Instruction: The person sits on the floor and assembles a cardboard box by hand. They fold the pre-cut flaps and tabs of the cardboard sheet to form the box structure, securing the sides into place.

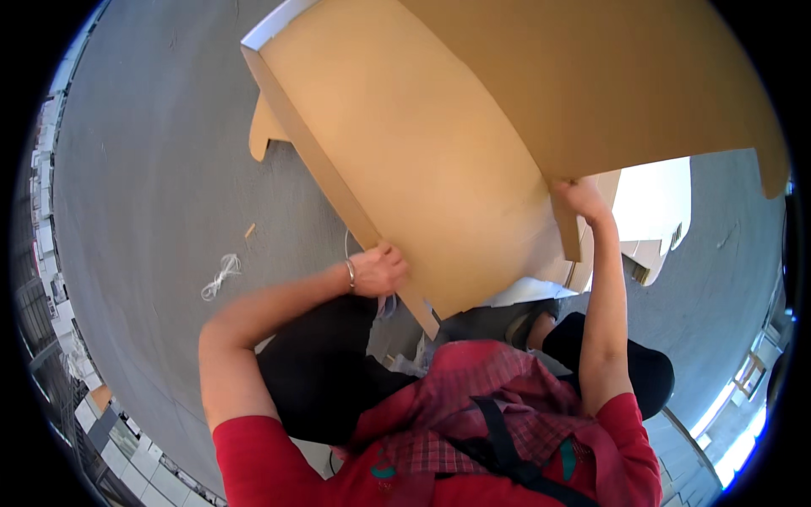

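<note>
Head view, cardboard box (pixel 405 152), between hands (pixel 378 269) (pixel 584 201)

Matt cardbd carton (pixel 414 160), smooth surf.

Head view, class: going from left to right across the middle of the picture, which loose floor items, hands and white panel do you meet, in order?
Tangled white string → small tan scrap → left hand → right hand → white panel.

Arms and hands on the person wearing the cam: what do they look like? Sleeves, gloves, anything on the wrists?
Short red left sleeve and right sleeve, forearms bare below. Left hand and right hand ungloved. Silvery bracelet on the left wrist; none visible on the right.
</note>
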{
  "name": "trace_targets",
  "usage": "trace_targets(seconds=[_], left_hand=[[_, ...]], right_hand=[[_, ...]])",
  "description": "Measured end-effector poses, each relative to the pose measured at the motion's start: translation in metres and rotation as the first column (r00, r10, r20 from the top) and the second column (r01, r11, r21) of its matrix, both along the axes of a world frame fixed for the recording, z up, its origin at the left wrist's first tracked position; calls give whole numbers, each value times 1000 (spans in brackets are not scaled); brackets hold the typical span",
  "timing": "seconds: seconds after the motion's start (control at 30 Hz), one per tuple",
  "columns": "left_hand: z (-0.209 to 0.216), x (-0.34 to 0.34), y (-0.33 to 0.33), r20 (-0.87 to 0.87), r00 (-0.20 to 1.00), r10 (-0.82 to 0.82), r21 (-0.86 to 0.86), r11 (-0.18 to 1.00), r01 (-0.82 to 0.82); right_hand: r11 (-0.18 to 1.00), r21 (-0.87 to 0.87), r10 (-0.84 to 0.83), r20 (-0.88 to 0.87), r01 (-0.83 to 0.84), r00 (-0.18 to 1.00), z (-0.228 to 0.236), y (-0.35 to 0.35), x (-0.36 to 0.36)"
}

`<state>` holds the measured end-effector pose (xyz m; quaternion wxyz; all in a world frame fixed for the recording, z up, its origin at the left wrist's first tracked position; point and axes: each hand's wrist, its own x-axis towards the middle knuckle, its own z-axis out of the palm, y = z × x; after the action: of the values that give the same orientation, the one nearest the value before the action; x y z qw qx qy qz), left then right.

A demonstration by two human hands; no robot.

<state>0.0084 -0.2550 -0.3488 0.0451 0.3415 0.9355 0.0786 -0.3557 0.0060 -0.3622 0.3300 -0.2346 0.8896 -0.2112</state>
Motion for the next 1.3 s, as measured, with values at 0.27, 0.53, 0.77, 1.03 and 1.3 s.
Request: trace_targets(seconds=[0.27,0.53,0.77,1.03,1.3], left_hand=[[3,24,-1,43,998,44,-16,999,-43],[26,25,-36,36,998,47,70,996,-49],[55,29,-83,-85,920,382,-144,909,-391],[25,55,-67,-19,870,493,-35,869,-494],[34,67,-58,141,849,510,262,807,-529]], right_hand=[[815,-248,-51,870,524,491,1,-11,42],[957,-218,261,366,-190,894,-21,-10,16],[763,-483,-87,582,430,808,-29,-41,69],[455,-534,-346,631,713,694,-43,-69,70],[551,-495,-258,664,672,702,-43,-77,92]])
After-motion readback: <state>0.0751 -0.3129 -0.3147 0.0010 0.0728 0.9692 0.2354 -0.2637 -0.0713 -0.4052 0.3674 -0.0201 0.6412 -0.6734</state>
